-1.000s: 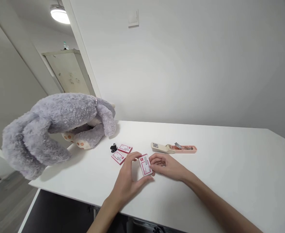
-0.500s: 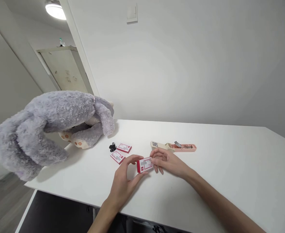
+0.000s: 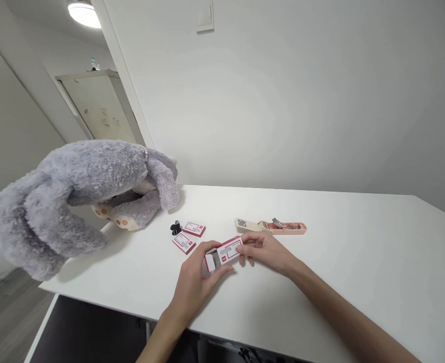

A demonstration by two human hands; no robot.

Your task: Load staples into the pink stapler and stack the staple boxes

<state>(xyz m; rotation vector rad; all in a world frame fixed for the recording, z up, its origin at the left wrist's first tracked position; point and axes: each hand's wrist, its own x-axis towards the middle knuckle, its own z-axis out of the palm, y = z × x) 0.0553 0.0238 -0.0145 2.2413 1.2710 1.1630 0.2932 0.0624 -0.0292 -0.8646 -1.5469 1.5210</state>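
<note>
Between my two hands is a small red-and-white staple box point(image 3: 230, 250), its sleeve slid partly off a white inner tray point(image 3: 210, 262). The tray sticks out at the left end; what lies in it is too small to make out. My left hand point(image 3: 195, 280) curls round that end with fingers and thumb. On the sleeve's right end, my right hand point(image 3: 267, 253) pinches with thumb and fingers. Just behind the hands lies an opened stapler point(image 3: 288, 229), its cream lever folded back to the left of its pink base.
Two more red-and-white boxes point(image 3: 194, 229) lie left of the hands, beside a small black-and-metal object point(image 3: 175, 228). A large grey plush toy point(image 3: 97, 169) bends over the left end of the white table point(image 3: 343, 252). A wall point(image 3: 301, 101) rises behind it.
The box has turned from upright to lengthwise between the hands. Its sleeve has moved right, exposing the inner tray. The view has shifted slightly; the stapler and other boxes stay put.
</note>
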